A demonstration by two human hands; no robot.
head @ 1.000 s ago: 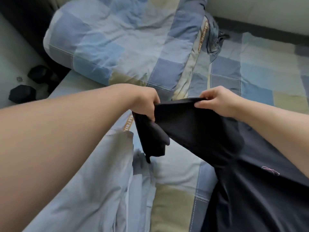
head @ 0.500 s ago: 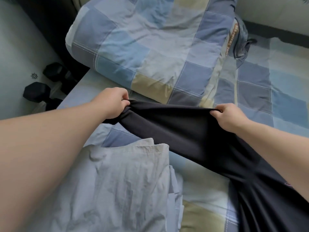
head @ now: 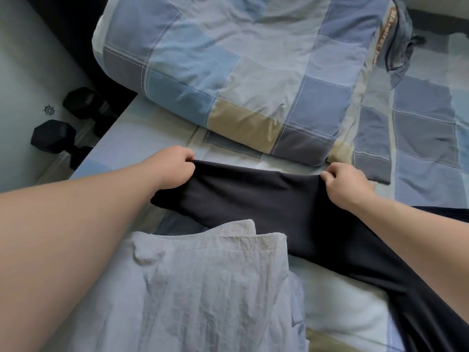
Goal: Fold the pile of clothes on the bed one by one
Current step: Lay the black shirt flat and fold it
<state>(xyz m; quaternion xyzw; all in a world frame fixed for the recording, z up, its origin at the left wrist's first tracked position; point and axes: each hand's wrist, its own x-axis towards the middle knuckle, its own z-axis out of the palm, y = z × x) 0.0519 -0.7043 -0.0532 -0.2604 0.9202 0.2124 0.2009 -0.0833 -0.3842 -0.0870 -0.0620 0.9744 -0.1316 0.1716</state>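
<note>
A black garment [head: 274,207] is stretched across the checked bed sheet [head: 426,138], trailing off to the lower right. My left hand [head: 172,166] grips its upper left corner. At the upper right corner my right hand [head: 347,184] pinches the same top edge. The edge between my hands is pulled taut, just in front of the folded quilt. A folded pale blue-grey garment [head: 198,290] lies nearer to me, and its top overlaps the lower part of the black cloth.
A thick folded patchwork quilt [head: 236,64] fills the far side of the bed. A crumpled grey-blue cloth [head: 398,52] lies at the upper right. Two black dumbbells [head: 55,133] sit on the floor left of the bed's edge.
My hands have moved apart and lowered, pulling the bunched black garment out flat and taut towards the quilt. The view has shifted left and down.
</note>
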